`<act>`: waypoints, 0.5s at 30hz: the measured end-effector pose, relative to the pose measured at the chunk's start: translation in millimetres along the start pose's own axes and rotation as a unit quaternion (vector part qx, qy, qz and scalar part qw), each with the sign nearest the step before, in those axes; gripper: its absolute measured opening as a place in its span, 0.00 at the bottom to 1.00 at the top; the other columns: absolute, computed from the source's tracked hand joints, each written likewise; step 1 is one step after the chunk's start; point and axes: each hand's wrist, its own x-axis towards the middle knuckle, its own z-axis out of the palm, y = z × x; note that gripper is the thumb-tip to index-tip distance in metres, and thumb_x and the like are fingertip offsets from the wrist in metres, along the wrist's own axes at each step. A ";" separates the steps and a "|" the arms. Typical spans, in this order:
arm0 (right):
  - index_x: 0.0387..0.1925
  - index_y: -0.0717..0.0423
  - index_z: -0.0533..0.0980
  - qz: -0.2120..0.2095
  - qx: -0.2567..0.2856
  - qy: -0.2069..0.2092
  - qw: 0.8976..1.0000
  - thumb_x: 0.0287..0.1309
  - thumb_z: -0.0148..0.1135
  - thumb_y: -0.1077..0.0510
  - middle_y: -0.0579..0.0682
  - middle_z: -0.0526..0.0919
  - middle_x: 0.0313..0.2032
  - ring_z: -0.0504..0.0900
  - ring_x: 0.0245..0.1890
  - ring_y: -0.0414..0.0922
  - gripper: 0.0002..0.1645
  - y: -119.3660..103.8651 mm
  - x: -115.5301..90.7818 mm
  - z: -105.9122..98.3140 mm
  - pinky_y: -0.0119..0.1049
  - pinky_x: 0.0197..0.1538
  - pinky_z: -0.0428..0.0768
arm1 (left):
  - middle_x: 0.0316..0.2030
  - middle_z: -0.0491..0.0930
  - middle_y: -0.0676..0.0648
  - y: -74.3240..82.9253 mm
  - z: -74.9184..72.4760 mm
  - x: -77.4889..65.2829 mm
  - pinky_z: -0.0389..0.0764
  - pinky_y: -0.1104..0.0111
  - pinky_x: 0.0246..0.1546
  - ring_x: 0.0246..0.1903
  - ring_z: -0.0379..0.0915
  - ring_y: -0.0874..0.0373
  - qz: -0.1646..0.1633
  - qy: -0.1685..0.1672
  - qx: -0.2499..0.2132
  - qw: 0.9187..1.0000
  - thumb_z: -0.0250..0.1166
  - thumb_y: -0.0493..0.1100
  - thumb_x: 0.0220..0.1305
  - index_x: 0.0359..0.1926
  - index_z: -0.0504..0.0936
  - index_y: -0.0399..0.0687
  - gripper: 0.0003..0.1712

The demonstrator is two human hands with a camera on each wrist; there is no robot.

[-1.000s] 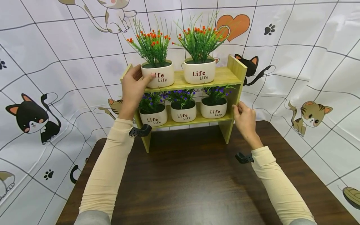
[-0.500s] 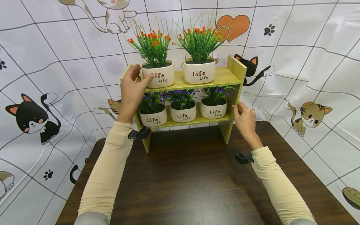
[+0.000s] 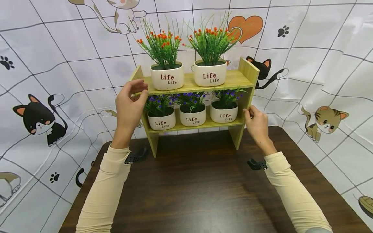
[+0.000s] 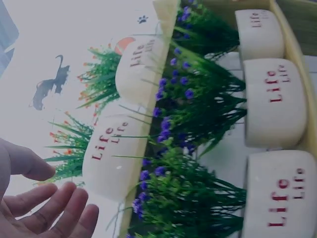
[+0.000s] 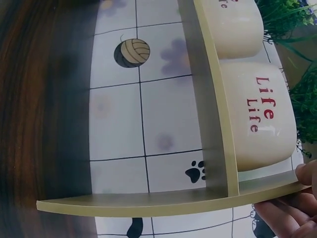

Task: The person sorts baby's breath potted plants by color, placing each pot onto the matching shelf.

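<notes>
A two-tier wooden shelf (image 3: 233, 77) stands on the table. On its upper board sit two white pots of orange-flowered plants, a left pot (image 3: 168, 77) and a right pot (image 3: 210, 73). Three white pots with purple flowers line the lower board; the middle pot (image 3: 193, 117) is among them. My left hand (image 3: 131, 103) is off the upper left pot, fingers relaxed and holding nothing, beside the shelf's left end. In the left wrist view its fingers (image 4: 69, 208) are spread apart from the pots. My right hand (image 3: 257, 123) pinches the shelf's right side panel between thumb and fingers.
A dark brown wooden table (image 3: 198, 194) lies under and in front of the shelf. Behind it hangs a white tiled sheet (image 3: 291, 74) with printed cats, paws and a heart. Black straps (image 3: 137, 156) circle both wrists.
My left hand has let go of the upper left pot and moved left and down from it. The right hand keeps its pinch on the side panel. The view has shifted slightly.
</notes>
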 end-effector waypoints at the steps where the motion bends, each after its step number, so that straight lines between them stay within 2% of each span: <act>1: 0.46 0.69 0.85 0.005 0.006 -0.005 1.000 0.76 0.63 0.60 0.65 0.91 0.33 0.88 0.28 0.60 0.13 0.6 0.4 -0.8 0.52 0.34 0.82 | 0.54 0.88 0.40 -2.2 -0.4 -5.4 0.83 0.73 0.53 0.51 0.83 0.63 0.001 -0.005 -0.004 1.000 0.64 0.35 0.76 0.63 0.82 0.36 0.18; 4: 0.50 0.68 0.85 0.021 0.020 -0.022 0.999 0.77 0.63 0.58 0.66 0.91 0.42 0.92 0.42 0.65 0.15 2.5 0.6 -3.5 0.61 0.45 0.87 | 0.50 0.88 0.38 -9.4 -0.2 -22.4 0.81 0.77 0.49 0.46 0.82 0.66 0.003 -0.023 -0.006 1.000 0.63 0.34 0.76 0.62 0.83 0.34 0.17; 5: 0.51 0.69 0.85 0.026 0.026 -0.028 0.999 0.77 0.63 0.58 0.67 0.91 0.45 0.91 0.46 0.65 0.16 2.6 0.3 -4.6 0.62 0.48 0.87 | 0.49 0.89 0.38 -12.3 0.4 -28.2 0.81 0.78 0.48 0.46 0.83 0.63 0.004 -0.029 -0.003 1.000 0.63 0.33 0.75 0.61 0.83 0.34 0.17; 9: 0.54 0.68 0.85 0.033 0.031 -0.040 0.998 0.77 0.62 0.58 0.67 0.90 0.48 0.91 0.49 0.64 0.17 4.0 -3.2 -9.8 0.60 0.50 0.87 | 0.47 0.90 0.37 -24.2 7.6 -51.2 0.80 0.80 0.44 0.45 0.87 0.50 0.007 -0.058 0.018 0.998 0.65 0.32 0.73 0.59 0.85 0.34 0.16; 12: 0.57 0.68 0.84 0.030 0.030 -0.035 0.999 0.77 0.62 0.59 0.67 0.90 0.50 0.91 0.50 0.63 0.18 5.4 -8.6 -14.1 0.60 0.51 0.86 | 0.46 0.90 0.38 -33.0 15.5 -69.3 0.82 0.75 0.45 0.44 0.88 0.45 0.002 -0.083 0.034 0.996 0.66 0.31 0.72 0.58 0.85 0.35 0.16; 15: 0.59 0.68 0.83 0.025 0.023 -0.014 0.999 0.76 0.62 0.60 0.67 0.90 0.49 0.92 0.47 0.64 0.19 7.3 -17.4 -17.5 0.60 0.50 0.87 | 0.44 0.91 0.40 -40.9 23.9 -86.9 0.86 0.64 0.45 0.43 0.88 0.47 -0.007 -0.105 0.051 0.993 0.68 0.32 0.71 0.58 0.85 0.36 0.16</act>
